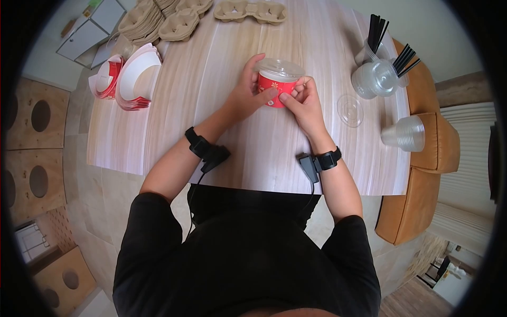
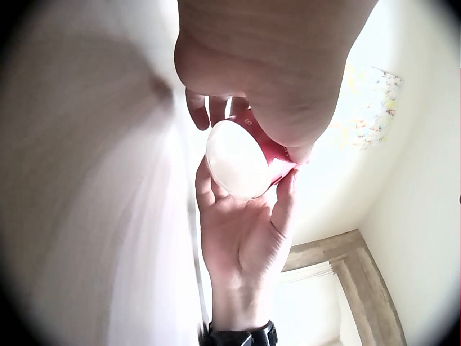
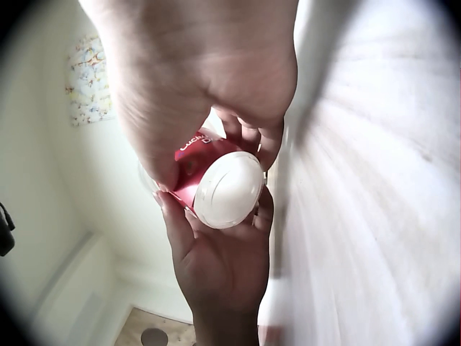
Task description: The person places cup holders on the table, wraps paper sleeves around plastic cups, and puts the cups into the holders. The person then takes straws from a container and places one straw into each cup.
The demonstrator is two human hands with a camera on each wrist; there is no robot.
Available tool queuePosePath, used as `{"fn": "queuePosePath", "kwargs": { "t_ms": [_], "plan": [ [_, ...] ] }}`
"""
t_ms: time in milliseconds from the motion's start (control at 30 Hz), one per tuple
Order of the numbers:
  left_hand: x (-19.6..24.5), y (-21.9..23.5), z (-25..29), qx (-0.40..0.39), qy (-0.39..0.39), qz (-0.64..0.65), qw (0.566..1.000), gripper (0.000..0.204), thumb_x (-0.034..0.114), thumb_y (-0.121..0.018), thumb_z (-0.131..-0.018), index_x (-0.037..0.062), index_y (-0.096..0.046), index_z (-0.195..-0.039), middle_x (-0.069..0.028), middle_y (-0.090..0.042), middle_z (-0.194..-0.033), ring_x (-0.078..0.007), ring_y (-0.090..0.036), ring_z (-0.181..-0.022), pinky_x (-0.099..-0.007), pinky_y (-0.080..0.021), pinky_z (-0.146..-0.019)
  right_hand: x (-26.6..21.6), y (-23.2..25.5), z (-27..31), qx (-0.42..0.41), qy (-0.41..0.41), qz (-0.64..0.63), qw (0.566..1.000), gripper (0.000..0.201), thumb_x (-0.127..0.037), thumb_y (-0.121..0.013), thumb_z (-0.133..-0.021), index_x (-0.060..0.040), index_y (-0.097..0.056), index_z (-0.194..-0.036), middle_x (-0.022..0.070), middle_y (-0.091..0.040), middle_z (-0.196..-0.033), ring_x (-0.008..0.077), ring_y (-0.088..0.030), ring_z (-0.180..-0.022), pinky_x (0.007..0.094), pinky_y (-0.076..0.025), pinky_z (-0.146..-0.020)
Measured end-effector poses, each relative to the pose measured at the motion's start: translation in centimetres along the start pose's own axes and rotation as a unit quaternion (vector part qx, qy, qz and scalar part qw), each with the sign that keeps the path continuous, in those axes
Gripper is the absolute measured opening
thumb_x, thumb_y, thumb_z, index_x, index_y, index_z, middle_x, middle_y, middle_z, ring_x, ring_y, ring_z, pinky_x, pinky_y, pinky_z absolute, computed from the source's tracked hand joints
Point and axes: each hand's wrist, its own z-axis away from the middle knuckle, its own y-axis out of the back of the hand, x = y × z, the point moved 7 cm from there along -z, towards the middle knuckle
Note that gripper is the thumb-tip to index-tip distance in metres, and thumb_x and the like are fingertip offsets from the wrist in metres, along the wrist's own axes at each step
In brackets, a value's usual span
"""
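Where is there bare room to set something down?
Bare tabletop lies between the paper sleeves and the left hand, and from the held cup to the lone cardboard carrier. The right side is crowded with straws, a loose lid and stacked clear plastic; the far left with piled carriers.

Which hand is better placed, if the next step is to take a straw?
Probably the right hand: it is nearer the black straws. Both hands hold the red cup, so the left hand would support it alone.
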Motion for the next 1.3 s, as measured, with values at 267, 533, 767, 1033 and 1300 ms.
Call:
{"fn": "queuePosePath", "kwargs": {
  "t_ms": [267, 533, 767, 1033, 1300],
  "plan": [
    [-0.1, -0.2, 0.0, -0.027, -0.021, -0.014, 0.999, 0.093, 0.013, -0.067, -0.087, 0.0126, 0.002, -0.149, -0.0175, -0.051, -0.129, -0.0225, -0.053, -0.116, -0.0367, -0.041, -0.1, -0.4, -0.2, 0.2, 0.02, -0.006, 0.025, 0.999, 0.052, 0.007, -0.067, -0.08, -0.005, -0.031, -0.115, 0.0137, -0.05, -0.122, 0.0189, -0.058, -0.109, 0.0317, -0.052, -0.09],
    [0.0, 0.3, 0.3, -0.002, -0.007, 0.029, 1.0, 0.09, 0.01, -0.066, -0.085, 0.0094, -0.004, -0.15, -0.0181, -0.047, -0.132, -0.0219, -0.048, -0.121, -0.0352, -0.039, -0.102, -1.3, -1.1, 0.5, -0.042, -0.006, 0.096, 0.994, 0.071, 0.003, -0.059, -0.087, -0.0094, -0.02, -0.145, 0.0144, -0.041, -0.134, 0.0209, -0.054, -0.116, 0.0314, -0.047, -0.095],
    [-0.6, 0.7, 0.6, -0.001, 0.101, 0.008, 0.995, 0.072, 0.012, -0.05, -0.096, 0.0085, -0.003, -0.151, -0.0136, -0.056, -0.123, -0.0154, -0.054, -0.108, -0.0274, -0.042, -0.094, -0.5, -0.1, 0.3, -0.058, -0.022, 0.005, 0.998, 0.043, -0.008, -0.057, -0.093, -0.0052, -0.04, -0.133, 0.0089, -0.051, -0.126, 0.0142, -0.051, -0.115, 0.0286, -0.043, -0.096],
    [0.1, 1.7, 0.7, 0.079, 0.011, -0.103, 0.991, 0.049, 0.019, -0.043, -0.1, 0.0047, -0.024, -0.143, -0.0085, -0.063, -0.1, -0.0095, -0.055, -0.09, -0.0252, -0.045, -0.081, -1.4, 0.5, 0.1, -0.007, 0.039, 0.094, 0.995, 0.046, 0.003, -0.064, -0.085, -0.0051, -0.048, -0.127, 0.0084, -0.045, -0.127, 0.0148, -0.051, -0.114, 0.0266, -0.05, -0.088],
    [-0.4, -1.3, 0.8, -0.013, 0.014, -0.025, 0.999, 0.087, -0.003, -0.055, -0.087, 0.0095, 0.005, -0.149, -0.0187, -0.048, -0.13, -0.0227, -0.051, -0.118, -0.0353, -0.044, -0.099, -2.4, 1.4, 0.4, 0.107, 0.139, 0.263, 0.949, 0.048, -0.004, -0.076, -0.075, -0.0091, -0.055, -0.119, 0.0071, -0.037, -0.116, 0.0163, -0.047, -0.11, 0.0248, -0.05, -0.084]
  ]
}}
